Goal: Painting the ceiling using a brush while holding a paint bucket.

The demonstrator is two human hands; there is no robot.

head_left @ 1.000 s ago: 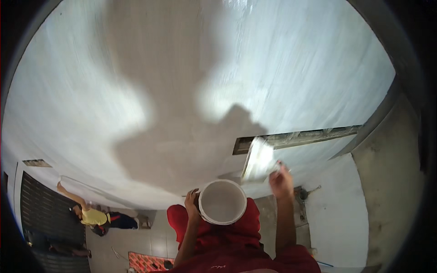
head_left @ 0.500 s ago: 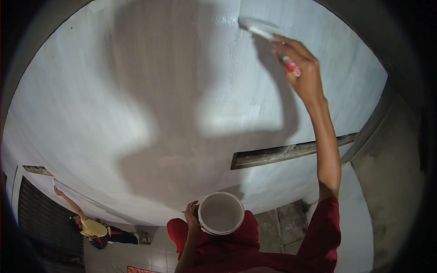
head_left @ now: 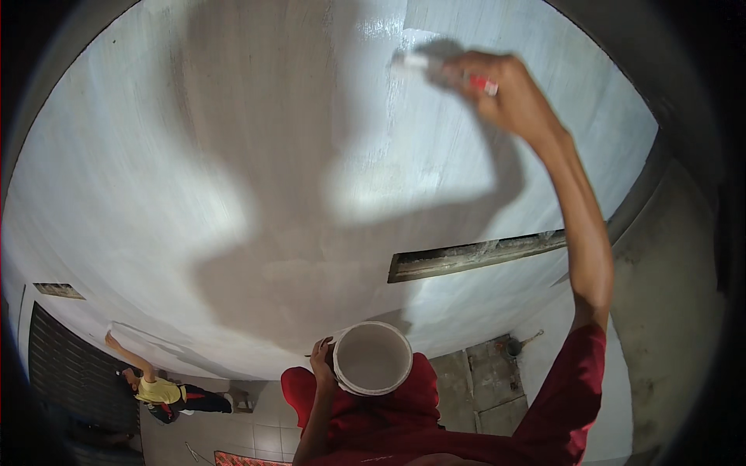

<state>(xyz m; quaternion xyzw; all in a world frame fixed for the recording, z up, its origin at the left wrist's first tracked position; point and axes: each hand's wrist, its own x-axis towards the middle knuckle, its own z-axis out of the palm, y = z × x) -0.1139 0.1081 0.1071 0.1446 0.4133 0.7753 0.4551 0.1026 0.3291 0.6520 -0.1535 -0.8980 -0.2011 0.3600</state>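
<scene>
Pale grey-white, streaked and glossy near the top, fills the wall point(head_left: 268, 167), with the person's broad shadow thrown across it. And here's the change: the right arm point(head_left: 583, 217) was low, near the bucket, a second ago; it swung up high, and now it's a touch lower on the wall than half a second back. It reaches up from the red sleeve, forearm rising past the end of the dark slot point(head_left: 474, 258), wrist bent over to the left. Down below, the pale bucket point(head_left: 373, 357) sits mouth up before the red trousers point(head_left: 350, 415). Up to the right hand point(head_left: 501, 89): fingers closed round the red-and-white handle of the brush point(head_left: 416, 60), its bristle end blurred at the wall; whether it touches, I can't tell. And the left hand point(head_left: 323, 363), fingers curled against the bucket's left side, thumb hard to make out.
</scene>
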